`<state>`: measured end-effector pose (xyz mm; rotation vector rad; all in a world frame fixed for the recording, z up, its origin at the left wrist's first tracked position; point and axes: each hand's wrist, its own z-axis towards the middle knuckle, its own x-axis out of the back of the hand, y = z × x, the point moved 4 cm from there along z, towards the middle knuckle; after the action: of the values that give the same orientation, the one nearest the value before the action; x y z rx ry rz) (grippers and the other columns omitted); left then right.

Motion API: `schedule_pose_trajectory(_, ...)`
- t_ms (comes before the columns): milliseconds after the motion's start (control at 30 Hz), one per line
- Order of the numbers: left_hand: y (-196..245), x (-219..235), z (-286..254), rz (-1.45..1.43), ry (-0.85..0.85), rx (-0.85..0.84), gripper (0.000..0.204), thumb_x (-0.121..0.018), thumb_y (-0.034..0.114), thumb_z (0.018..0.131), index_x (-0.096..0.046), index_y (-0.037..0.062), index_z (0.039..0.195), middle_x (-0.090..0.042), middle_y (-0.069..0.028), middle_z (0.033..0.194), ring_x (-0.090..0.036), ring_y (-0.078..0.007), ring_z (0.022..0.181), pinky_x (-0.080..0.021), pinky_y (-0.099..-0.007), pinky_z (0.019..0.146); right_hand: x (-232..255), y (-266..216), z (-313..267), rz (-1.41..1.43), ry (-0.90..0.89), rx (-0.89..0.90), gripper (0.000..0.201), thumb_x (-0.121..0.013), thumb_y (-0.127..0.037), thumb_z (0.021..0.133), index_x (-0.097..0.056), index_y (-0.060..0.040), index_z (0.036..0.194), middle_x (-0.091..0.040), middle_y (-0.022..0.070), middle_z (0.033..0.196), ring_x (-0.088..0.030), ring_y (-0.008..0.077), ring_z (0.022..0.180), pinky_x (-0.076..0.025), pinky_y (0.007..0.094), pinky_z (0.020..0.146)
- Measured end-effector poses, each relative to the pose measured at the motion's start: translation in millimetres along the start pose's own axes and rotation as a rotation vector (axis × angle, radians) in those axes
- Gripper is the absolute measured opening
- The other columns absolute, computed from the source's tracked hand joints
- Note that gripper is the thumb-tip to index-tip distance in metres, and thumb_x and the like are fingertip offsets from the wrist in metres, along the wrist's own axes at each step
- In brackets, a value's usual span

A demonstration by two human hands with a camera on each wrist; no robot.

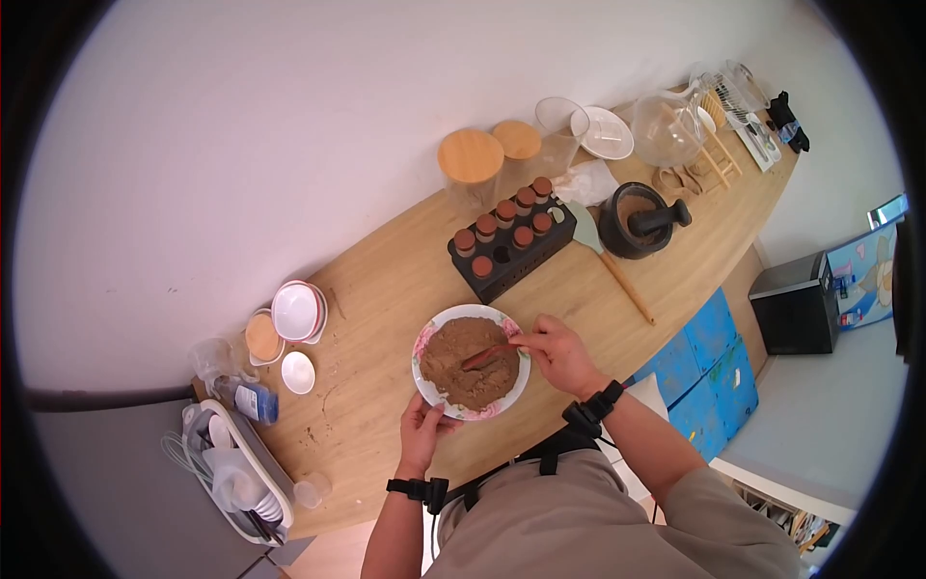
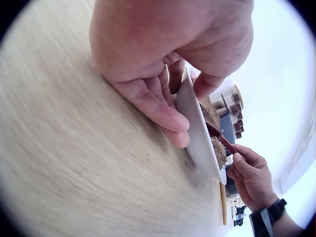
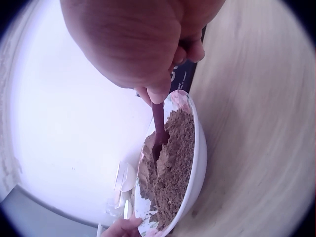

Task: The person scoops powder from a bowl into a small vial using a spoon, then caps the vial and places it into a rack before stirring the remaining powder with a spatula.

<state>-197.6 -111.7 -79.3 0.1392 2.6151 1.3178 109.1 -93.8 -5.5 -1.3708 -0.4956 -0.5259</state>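
Note:
A white bowl with a pink floral rim [image 1: 522,383] holds crumbly brown powder [image 1: 449,352], seen close up in the right wrist view as a brown mass [image 3: 178,163]. My right hand [image 1: 564,358] pinches the handle of a dark red spoon [image 1: 489,356], whose tip is sunk in the powder. At the bowl's near left edge, my left hand [image 1: 421,432] grips the rim; in the left wrist view the thumb of that hand [image 2: 168,59] is over the rim and the fingers lie under the bowl's outer side [image 2: 193,132].
Behind the bowl stands a black rack [image 1: 511,259] of red-capped jars. A mortar [image 1: 635,236] with pestle and a wooden-handled spatula [image 1: 627,288] lie to the right. Small white bowls [image 1: 295,311] and a dish basket [image 1: 278,482] are at the left.

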Motion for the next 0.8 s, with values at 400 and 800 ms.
schedule_pose_trajectory(400, 2.1, -1.2, 0.1, -0.018, -0.012, -0.003, 0.042, -0.059, 0.009, 0.108, -0.056, 0.0044, 0.15, -0.073, -0.0071, 0.101, -0.08, -0.0243, 0.083, -0.061, -0.0279, 0.067, 0.4, -5.0, 4.7, 0.013, 0.006, 0.048, 0.027, -0.077, 0.0, 0.088, -0.082, -0.0104, 0.112, -0.06, 0.0096, 0.092, -0.061, 0.0319, 0.092, -0.052, 0.0433, 0.079)
schedule_pose_trajectory(800, 0.7, 0.6, 1.2, -0.008, -0.019, -0.014, 0.045, -0.059, 0.009, 0.108, -0.055, 0.0044, 0.153, -0.074, -0.0079, 0.103, -0.08, -0.0239, 0.083, -0.062, -0.0279, 0.067, 8.3, -3.7, -1.2, 0.005, 0.012, -0.002, 0.031, -0.075, 0.003, 0.088, -0.081, -0.0105, 0.115, -0.059, 0.0103, 0.092, -0.062, 0.0321, 0.09, -0.052, 0.0427, 0.076)
